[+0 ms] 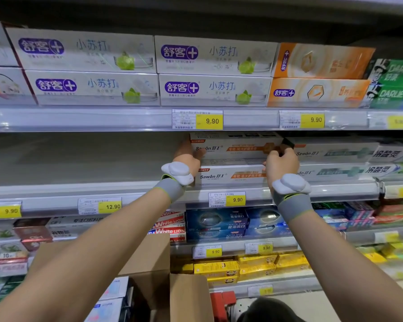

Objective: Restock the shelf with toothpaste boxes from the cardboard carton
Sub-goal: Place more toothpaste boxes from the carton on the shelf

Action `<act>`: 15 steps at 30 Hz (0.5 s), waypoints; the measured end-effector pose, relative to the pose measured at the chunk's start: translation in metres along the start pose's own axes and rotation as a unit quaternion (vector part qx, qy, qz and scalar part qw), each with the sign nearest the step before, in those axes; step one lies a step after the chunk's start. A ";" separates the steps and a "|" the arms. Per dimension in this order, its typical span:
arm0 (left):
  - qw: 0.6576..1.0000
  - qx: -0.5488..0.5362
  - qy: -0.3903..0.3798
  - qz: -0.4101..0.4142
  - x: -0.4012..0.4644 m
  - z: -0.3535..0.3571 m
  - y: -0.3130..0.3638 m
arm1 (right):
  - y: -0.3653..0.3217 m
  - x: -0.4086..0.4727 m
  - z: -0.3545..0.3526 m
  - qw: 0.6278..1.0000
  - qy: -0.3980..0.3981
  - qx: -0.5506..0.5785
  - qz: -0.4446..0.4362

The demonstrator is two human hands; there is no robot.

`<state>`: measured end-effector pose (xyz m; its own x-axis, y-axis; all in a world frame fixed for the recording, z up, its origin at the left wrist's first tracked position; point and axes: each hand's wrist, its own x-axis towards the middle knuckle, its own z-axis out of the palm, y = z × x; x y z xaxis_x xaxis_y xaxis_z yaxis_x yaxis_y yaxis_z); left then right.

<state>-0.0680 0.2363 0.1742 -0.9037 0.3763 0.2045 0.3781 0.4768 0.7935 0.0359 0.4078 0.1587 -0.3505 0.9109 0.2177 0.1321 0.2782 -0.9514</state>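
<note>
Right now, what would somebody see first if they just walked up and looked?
Two hands on the middle shelf: the left hand and the right hand hold the ends of a white and orange toothpaste box stacked on another. Left of them the shelf gapes bare. Bright yellow price tags line the shelf edges, and an open cardboard carton waits below.

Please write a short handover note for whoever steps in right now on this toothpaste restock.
Left hand holds the left end and right hand grips the right end of the upper Sawon box, which sits on a lower Sawon box on the middle shelf.
Cardboard carton stands open below.
Done: two boxes stacked.
Left: fill the bare shelf space to the left.
</note>
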 end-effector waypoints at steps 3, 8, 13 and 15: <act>1.000 0.012 -0.001 -0.002 0.004 0.002 0.001 | 0.002 0.001 0.001 1.000 0.006 0.007 0.003; 1.000 -0.010 -0.014 -0.018 0.011 0.002 0.006 | 0.007 0.003 0.002 1.000 0.010 0.009 -0.010; 1.000 -0.010 -0.005 -0.006 0.014 0.005 0.006 | 0.011 0.003 0.006 1.000 0.012 0.013 -0.023; 1.000 -0.001 -0.009 -0.006 0.014 0.004 0.007 | 0.010 0.001 0.005 1.000 0.013 0.002 -0.026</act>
<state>-0.0767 0.2483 0.1802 -0.9043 0.3853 0.1839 0.3667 0.4804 0.7967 0.0323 0.4099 0.1482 -0.3331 0.9025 0.2729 0.1103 0.3247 -0.9394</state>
